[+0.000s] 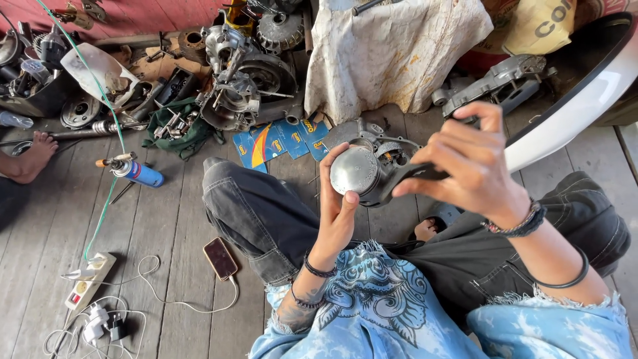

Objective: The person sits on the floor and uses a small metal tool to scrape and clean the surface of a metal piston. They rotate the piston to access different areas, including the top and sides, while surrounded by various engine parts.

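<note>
Piston up in both hands

Left hand (337, 206) cups the round silver piston (355, 171), fingers curled round its side, thumb on the rim. Right hand (465, 163) closed w/ a dark tool (415, 176) pressed to it, held mid-air over the lap. Risk, I'd say: tool slips off, piston drops onto the wooden floor (166, 219) near the phone (220, 258)

I sit on the grey plank floor (166, 226) of a makeshift engine repair workshop. Stripped engine casings (242, 80) and loose metal parts are heaped along the wall, with a gas torch canister (133, 171), a power strip (90, 279) and a stained cloth (392, 53) nearby.
</note>
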